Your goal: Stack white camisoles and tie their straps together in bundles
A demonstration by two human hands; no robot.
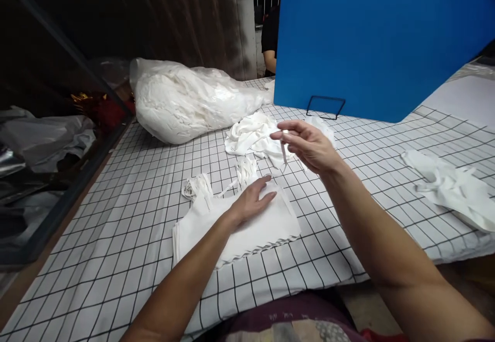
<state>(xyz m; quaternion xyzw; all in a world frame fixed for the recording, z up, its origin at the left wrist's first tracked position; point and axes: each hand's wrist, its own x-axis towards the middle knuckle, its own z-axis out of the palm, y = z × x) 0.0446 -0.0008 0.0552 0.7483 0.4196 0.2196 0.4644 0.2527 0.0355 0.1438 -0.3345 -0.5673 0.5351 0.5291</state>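
White cloth pieces in a flat stack [247, 228] are lying at the lower centre of the frame, and I am pressing my left hand [251, 201] on them, palm down with the fingers spread loosely and gripping nothing. Just above centre I am raising my right hand [309, 146] off the grid-patterned table cover [116, 259], pinching a thin white strip [283, 151] between thumb and fingertips, its end dangling before the crumpled white fabric heap [253, 135] and the blue board [379, 43] behind.
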